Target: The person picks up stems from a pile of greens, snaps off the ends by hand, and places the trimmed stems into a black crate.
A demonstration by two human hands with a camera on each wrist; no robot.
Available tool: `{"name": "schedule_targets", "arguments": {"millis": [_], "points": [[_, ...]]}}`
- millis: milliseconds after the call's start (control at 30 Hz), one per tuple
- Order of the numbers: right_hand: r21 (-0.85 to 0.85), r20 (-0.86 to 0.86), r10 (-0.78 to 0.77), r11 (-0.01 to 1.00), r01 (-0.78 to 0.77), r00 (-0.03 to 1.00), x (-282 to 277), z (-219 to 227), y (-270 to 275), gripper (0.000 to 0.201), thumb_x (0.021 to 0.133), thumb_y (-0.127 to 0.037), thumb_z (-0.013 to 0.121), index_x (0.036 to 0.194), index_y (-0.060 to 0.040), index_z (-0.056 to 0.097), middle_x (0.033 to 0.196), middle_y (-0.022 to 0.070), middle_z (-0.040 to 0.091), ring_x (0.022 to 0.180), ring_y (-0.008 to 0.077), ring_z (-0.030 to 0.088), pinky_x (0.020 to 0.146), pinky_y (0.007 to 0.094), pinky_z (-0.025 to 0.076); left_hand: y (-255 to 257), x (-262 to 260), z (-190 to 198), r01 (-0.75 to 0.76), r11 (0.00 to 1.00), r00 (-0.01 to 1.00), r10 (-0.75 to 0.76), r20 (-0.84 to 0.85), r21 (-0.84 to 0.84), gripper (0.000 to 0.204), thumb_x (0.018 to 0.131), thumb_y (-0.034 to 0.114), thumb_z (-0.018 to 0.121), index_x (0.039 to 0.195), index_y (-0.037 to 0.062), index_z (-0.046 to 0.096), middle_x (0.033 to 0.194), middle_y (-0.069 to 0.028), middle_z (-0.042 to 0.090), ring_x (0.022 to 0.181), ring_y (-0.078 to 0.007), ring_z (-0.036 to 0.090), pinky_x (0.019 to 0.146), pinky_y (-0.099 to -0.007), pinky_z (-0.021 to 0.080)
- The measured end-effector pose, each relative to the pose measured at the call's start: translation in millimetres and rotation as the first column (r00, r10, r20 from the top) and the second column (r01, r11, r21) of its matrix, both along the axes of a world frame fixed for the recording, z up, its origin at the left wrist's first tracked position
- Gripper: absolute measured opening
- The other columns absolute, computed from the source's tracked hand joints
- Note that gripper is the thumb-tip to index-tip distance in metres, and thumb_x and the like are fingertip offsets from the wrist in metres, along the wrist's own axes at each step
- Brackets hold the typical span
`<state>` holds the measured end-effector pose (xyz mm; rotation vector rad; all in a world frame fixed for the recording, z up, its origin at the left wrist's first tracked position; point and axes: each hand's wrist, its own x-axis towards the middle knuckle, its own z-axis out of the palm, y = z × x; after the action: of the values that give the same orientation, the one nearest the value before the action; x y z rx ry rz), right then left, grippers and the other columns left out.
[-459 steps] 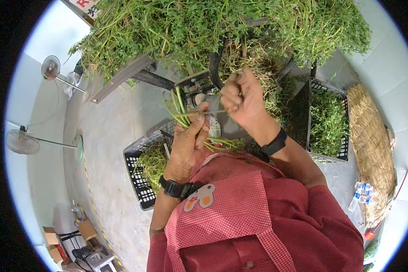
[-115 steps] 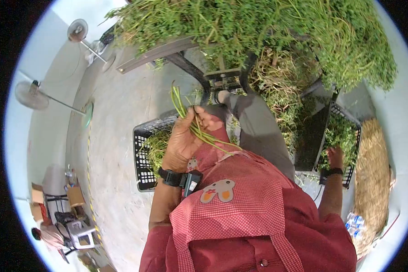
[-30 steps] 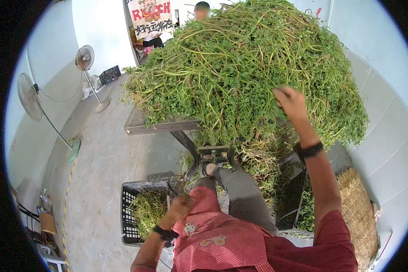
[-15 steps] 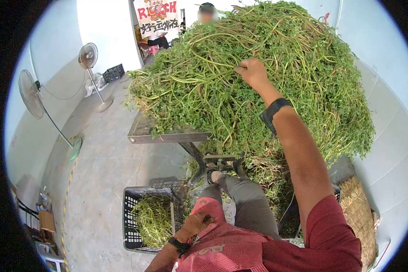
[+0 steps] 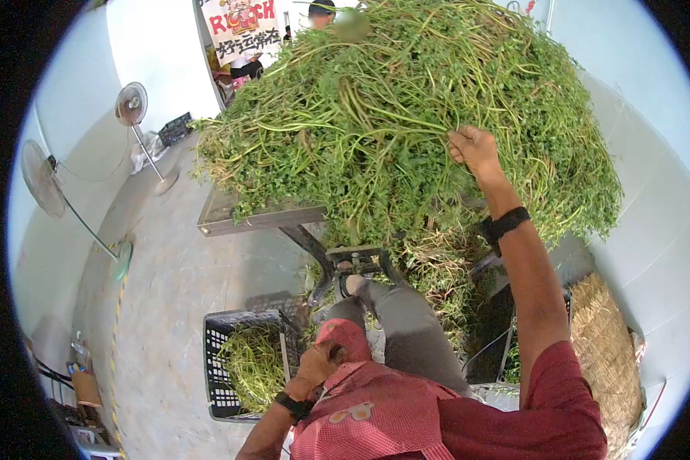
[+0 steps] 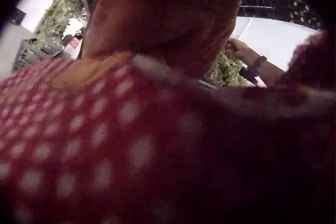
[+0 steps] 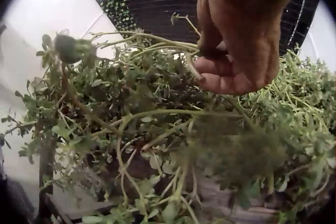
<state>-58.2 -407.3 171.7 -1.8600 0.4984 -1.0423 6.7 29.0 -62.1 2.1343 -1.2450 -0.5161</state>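
Note:
A big heap of leafy green plants, with long stems and small oval leaves, covers the table. Over its right part, my right hand pinches a few green stems between thumb and fingers. In the right wrist view the stems run leftward from the fingertips, close above the leaves. My left hand lies on the red checked apron over the thigh, its fingers loosely curled and no plant showing in it. The left wrist view is mostly filled by the apron and the hand's back.
Left of my legs stands a black crate with plucked stems. Beneath the table lies a pile of stalks. A rolled straw mat lies at right. Two fans stand at far left, and a person is behind the heap.
My left hand held several stems earlier; now it rests without them. My right hand went from the right-hand crate up to the heap, took hold of stems and drew them rightward.

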Motion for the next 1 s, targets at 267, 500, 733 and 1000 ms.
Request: {"name": "schedule_targets", "arguments": {"millis": [267,500,733,1000], "points": [[0.308,0.117,0.067,0.946,-0.100,0.991,-13.5,1.9,41.8,0.016,0.088,-0.017,0.057,0.094,-0.0019,0.055,0.080,0.0050,0.056,0.065,0.0145,0.061,0.046,0.0243,0.049,-53.3,3.9,102.1,-0.013,0.983,0.999,0.020,0.035,-0.184,0.021,0.083,0.021,0.059,0.092,0.0023,0.056,0.081,-0.0187,0.058,0.068,-0.0343,0.057,0.062,-0.0408,0.045],[0.239,0.298,0.212,0.928,-0.287,0.931,-28.1,-5.8,54.4,0.017,0.087,-0.010,0.059,0.098,0.0028,0.058,0.084,0.0070,0.060,0.063,0.0136,0.058,0.048,0.0225,0.041,-89.2,-1.8,147.9,0.038,0.853,0.967,0.099,0.233,-0.521,0.020,0.084,0.016,0.057,0.099,0.0036,0.056,0.094,-0.0135,0.058,0.086,-0.0283,0.057,0.075,-0.0346,0.045],[0.224,0.235,0.307,0.906,-0.359,0.922,-73.1,3.8,110.5,0.016,0.085,-0.006,0.059,0.098,0.0028,0.059,0.078,0.0060,0.061,0.059,0.0109,0.056,0.045,0.0214,0.040,-101.1,-21.5,179.6,0.035,0.816,0.839,0.290,0.461,-0.577,0.051,0.075,0.020,0.068,0.118,0.0025,0.047,0.122,-0.0190,0.046,0.114,-0.0342,0.043,0.095,-0.0380,0.034],[0.282,-0.089,0.437,0.873,-0.398,0.895,-116.2,-9.5,192.8,0.012,0.083,-0.009,0.062,0.091,-0.0002,0.063,0.064,0.0029,0.061,0.052,0.0060,0.055,0.046,0.0199,0.043,-120.5,-49.3,188.7,0.208,0.786,0.741,0.262,0.618,-0.582,0.089,0.066,0.016,0.073,0.138,0.0004,0.022,0.140,-0.0168,0.031,0.131,-0.0341,0.026,0.101,-0.0495,0.018]]}}
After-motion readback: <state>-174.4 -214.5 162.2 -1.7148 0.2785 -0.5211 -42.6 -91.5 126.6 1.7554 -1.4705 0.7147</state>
